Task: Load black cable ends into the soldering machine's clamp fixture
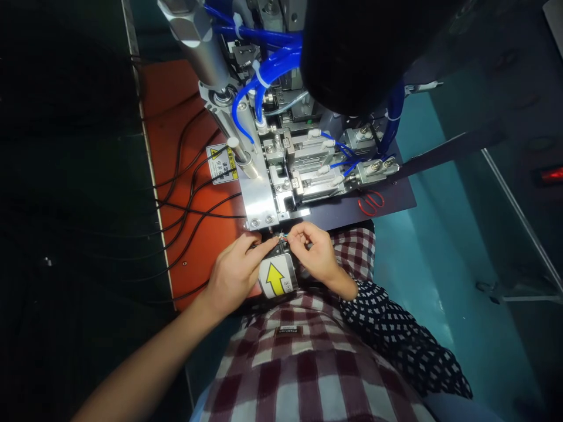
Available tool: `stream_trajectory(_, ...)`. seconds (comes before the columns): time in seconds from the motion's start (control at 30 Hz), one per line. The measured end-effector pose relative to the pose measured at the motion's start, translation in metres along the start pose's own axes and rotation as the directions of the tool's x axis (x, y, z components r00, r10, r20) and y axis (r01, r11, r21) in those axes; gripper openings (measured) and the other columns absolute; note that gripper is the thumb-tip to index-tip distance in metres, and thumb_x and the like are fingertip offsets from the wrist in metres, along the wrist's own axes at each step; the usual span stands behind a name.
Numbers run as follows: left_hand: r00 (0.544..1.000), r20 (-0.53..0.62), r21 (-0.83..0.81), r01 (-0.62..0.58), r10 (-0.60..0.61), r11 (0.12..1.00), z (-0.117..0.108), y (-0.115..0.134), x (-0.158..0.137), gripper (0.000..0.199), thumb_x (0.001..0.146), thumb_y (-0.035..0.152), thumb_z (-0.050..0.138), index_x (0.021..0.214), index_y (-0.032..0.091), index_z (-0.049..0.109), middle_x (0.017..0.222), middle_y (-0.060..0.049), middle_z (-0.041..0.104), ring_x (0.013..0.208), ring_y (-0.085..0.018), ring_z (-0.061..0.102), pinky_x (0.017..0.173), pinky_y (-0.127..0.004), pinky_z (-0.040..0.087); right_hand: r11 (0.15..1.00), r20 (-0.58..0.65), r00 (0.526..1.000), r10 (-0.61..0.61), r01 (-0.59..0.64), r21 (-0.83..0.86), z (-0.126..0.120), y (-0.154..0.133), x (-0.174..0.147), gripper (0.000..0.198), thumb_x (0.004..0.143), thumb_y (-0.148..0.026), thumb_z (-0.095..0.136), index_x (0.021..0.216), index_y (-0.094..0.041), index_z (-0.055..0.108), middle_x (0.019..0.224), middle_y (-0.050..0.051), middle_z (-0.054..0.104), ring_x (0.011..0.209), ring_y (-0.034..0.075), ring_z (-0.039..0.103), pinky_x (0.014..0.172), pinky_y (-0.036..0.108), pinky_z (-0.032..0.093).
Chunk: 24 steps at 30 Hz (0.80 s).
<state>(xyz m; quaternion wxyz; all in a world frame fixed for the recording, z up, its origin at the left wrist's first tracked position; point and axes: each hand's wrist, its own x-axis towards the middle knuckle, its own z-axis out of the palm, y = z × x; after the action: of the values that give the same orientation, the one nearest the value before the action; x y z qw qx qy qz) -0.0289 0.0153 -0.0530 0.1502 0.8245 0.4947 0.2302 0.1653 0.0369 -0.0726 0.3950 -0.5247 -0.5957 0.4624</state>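
Several thin coloured wires point(282, 237) lie between my fingertips, at the front edge of the machine. My left hand point(237, 269) has its index finger stretched to the wires' left end, the other fingers curled; what lies under them is hidden. With thumb and fingers pinched together, my right hand point(314, 252) grips the wires from the right. Just below is a white label point(276, 276) with a yellow arrow, on a part at the machine's front. A metal plate point(259, 202) of the machine stands just beyond both hands.
Black cables point(189, 205) run across the orange board point(176, 146) at left. Blue air tubes point(281, 61) feed the metal cylinders point(314, 158). Red-handled scissors point(370, 203) lie on the dark plate point(396, 196) at right. A large black shape point(356, 53) blocks the top.
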Motion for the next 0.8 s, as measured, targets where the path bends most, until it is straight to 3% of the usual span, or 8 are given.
stream_trajectory(0.8,1.000,-0.006,0.011,-0.010,0.010,1.000,-0.0001,0.0006,0.0007,0.029,0.096,0.019,0.046,0.115,0.017,0.067,0.088,-0.007,0.058,0.079,-0.015,0.059,0.066,-0.025,0.051,1.000,0.035,0.999,0.019,-0.019,0.006,0.0018,0.0045,0.0005,0.011,0.090,-0.023,0.054,0.080,-0.020,0.056,0.075,0.000,0.057,0.065,0.013,0.052,0.064,0.028,0.045)
